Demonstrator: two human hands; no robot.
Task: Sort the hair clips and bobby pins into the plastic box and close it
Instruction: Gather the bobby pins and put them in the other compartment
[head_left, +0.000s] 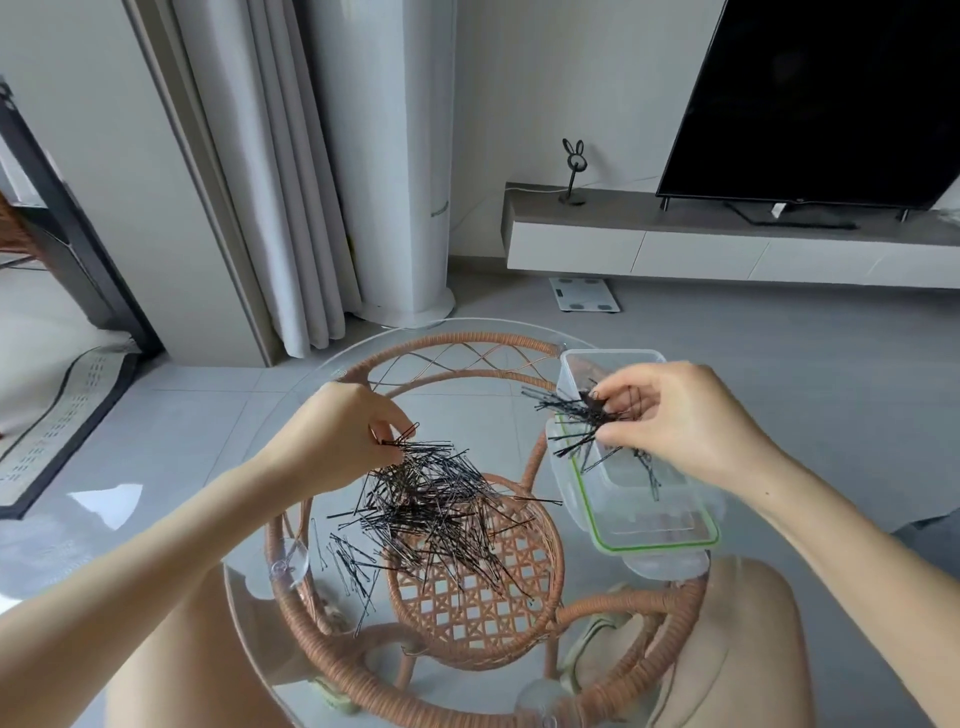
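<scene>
A heap of black bobby pins (436, 512) lies on the round glass table top (249, 566). My left hand (340, 439) pinches a few pins at the heap's upper left edge. My right hand (680, 418) holds a bunch of bobby pins (582, 415) over the clear plastic box (576, 364), which stands at the table's right. Some pins lie inside the box. The box's lid with a green seal (670, 540) lies just in front of it, partly under the box.
The glass top rests on a rattan frame (467, 613) with a woven lower shelf. A few stray pins (353, 571) lie left of the heap. My knees are below the table. A TV cabinet (675, 244), curtain and white column stand behind.
</scene>
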